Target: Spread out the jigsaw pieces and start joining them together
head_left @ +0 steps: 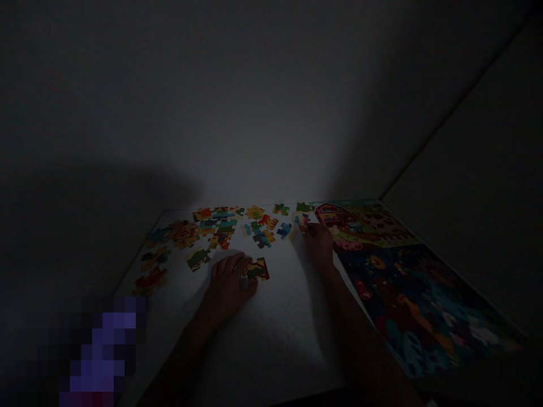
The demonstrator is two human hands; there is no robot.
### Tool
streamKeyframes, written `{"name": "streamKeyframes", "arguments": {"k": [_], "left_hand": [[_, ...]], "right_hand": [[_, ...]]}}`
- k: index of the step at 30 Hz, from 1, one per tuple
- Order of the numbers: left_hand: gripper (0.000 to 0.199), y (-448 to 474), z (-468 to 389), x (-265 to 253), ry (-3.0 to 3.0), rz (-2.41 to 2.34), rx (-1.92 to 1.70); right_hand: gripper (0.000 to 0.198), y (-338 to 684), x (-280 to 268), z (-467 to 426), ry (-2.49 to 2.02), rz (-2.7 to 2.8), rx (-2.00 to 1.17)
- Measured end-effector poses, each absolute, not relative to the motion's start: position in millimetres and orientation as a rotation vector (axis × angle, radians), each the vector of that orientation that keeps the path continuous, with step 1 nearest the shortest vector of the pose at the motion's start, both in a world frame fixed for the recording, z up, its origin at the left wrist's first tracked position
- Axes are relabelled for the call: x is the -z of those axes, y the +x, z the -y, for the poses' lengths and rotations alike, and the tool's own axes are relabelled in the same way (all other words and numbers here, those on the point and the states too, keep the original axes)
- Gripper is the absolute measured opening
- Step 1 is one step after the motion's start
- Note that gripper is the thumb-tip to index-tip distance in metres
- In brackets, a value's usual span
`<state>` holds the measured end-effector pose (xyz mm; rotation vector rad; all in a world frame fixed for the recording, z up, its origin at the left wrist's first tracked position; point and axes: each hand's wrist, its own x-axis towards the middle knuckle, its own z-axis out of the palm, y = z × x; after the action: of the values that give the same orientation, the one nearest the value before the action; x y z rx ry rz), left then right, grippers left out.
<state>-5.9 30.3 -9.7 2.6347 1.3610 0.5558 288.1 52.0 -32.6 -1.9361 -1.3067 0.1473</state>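
Observation:
In the dim head view, my left hand (231, 276) rests low over the white table. Its thumb and fingers close on the left edge of a green and yellow jigsaw puzzle piece (260, 269). My right hand (320, 244) reaches farther forward, beside the farm picture. Its fingertips pinch at a light-coloured jigsaw piece (302, 221), partly covered by the fingers. Between and beyond the hands lie loose pieces, among them a blue piece (284, 230) and a red and yellow piece (267, 221). Left of my left hand is a green piece (198, 259).
A heap of loose jigsaw pieces (182, 233) spreads over the table's far left. Along the right side lie a farm picture (373, 223) and a dark blue animal picture (407, 299). A pale wall (263, 113) rises behind the table (280, 333). A pixelated patch covers the lower left.

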Motion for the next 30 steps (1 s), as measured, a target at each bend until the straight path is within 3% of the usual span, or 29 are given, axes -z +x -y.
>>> {"name": "streamKeyframes", "arguments": {"k": [6, 13, 18, 27, 30], "left_hand": [[0.041, -7.1, -36.9, 14.6, 2.587, -1.627, -0.658], [0.041, -10.2, -52.5, 15.7, 2.551, -1.805, -0.679], [0.041, -10.7, -53.2, 17.5, 2.56, -1.763, -0.693], [0.041, -9.8, -52.1, 17.4, 2.537, -1.749, -0.7], [0.04, -11.6, -53.1, 15.4, 2.525, -1.732, -0.761]], "right_hand": [[0.031, 228.7, 17.2, -47.8, -1.817, 1.72, -0.227], [0.054, 201.2, 23.5, -50.2, -1.894, 1.766, -0.202], [0.042, 207.6, 19.5, -52.3, -1.913, 1.736, -0.232], [0.041, 240.5, 19.9, -46.0, -1.562, 1.923, -0.577], [0.039, 242.3, 21.9, -48.7, -1.525, 1.81, -0.545]]}}
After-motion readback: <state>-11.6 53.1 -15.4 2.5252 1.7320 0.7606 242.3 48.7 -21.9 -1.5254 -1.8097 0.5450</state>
